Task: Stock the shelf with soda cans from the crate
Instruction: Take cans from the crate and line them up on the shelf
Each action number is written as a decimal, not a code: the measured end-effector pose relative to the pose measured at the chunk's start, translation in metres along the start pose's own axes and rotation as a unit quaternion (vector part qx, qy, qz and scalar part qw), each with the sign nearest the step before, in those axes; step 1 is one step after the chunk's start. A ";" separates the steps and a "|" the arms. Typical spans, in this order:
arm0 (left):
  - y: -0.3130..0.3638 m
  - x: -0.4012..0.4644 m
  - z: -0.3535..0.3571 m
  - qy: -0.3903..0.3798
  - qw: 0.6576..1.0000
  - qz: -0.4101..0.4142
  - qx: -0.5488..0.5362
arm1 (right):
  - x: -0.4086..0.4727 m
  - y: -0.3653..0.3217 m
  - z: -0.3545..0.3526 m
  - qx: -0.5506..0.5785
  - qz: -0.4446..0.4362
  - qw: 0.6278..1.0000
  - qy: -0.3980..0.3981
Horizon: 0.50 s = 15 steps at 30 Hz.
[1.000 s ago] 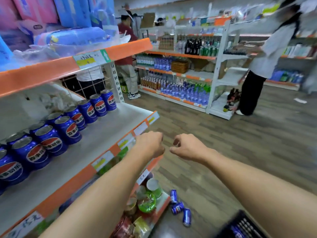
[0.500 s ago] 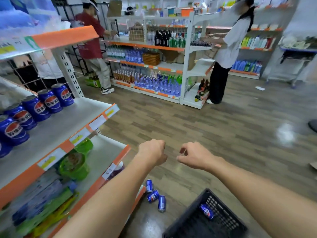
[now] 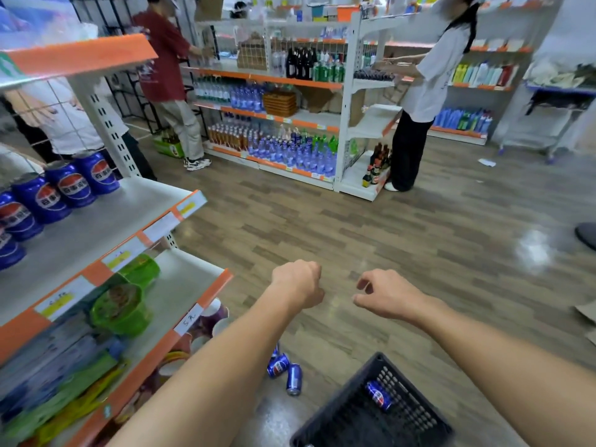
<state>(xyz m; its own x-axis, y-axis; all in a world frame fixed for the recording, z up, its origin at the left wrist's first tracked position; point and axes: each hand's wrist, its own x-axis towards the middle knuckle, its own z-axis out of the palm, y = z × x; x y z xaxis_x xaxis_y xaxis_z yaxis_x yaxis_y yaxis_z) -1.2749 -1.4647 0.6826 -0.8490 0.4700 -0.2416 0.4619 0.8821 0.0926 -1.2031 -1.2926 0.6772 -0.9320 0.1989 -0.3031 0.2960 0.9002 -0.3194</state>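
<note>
Your left hand [image 3: 298, 283] curled, holding nothing | your right hand [image 3: 385, 295] loosely curled, holding nothing | one can [image 3: 378, 395] in crate [image 3: 351, 424] | cans on floor [image 3: 285, 371] | cans on shelf [image 3: 69, 188]

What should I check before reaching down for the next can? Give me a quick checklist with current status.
1. Left hand free: ok, fist curled, holds nothing.
2. Right hand free: ok, fingers loosely curled, empty.
3. Can in crate available: ok, lying on its side in the black crate.
4. Shelf has room: ok, bare space in front of the shelved cans.
5. Loose cans on floor: not ok, lying beside the crate.
6. More cans in crate: cannot tell.
</note>
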 end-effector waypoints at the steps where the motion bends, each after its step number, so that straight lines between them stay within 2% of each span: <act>1: 0.002 0.004 0.000 0.004 1.000 -0.008 0.000 | 0.007 0.003 -0.003 -0.004 -0.010 1.000 -0.002; 7: 0.035 0.025 0.014 0.001 0.994 -0.106 -0.029 | 0.058 0.032 -0.014 -0.048 -0.095 0.993 -0.060; 15: 0.096 0.000 0.057 0.000 0.961 -0.258 -0.101 | 0.072 0.066 -0.019 -0.126 -0.246 0.952 -0.130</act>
<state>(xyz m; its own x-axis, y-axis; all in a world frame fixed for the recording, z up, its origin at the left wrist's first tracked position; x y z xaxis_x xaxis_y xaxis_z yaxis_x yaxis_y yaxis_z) -1.2158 -1.3818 0.6364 -0.9518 -0.0307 -0.3053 -0.0789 0.9860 0.1467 -1.2547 -1.2110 0.6514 -0.8513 -0.3446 -0.3956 -0.2539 0.9305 -0.2641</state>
